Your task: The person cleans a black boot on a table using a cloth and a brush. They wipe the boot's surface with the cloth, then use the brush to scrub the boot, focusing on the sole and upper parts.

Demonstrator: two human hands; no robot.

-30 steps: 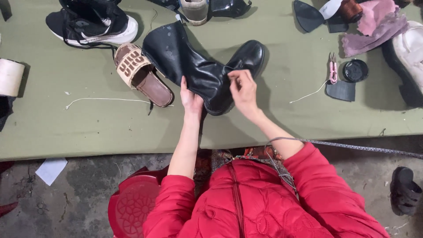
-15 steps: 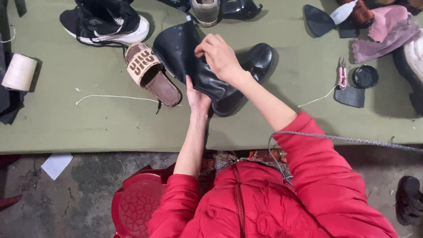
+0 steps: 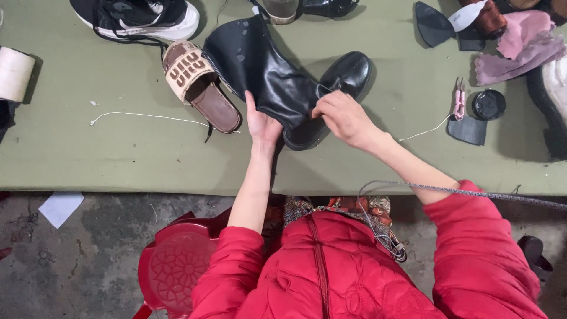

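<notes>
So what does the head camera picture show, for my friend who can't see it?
A person in a red jacket holds a black leather boot on a green table, left hand against its side, right hand pinching its middle. A tan slipper lies beside it.

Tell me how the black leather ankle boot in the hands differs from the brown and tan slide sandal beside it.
The black leather ankle boot is tall, closed and glossy; the brown and tan slide sandal is low, open-toed and matte with a woven strap. The boot lies on its side, held by the left hand and right hand; the sandal sits sole down, untouched. Both rest on the green table.
</notes>
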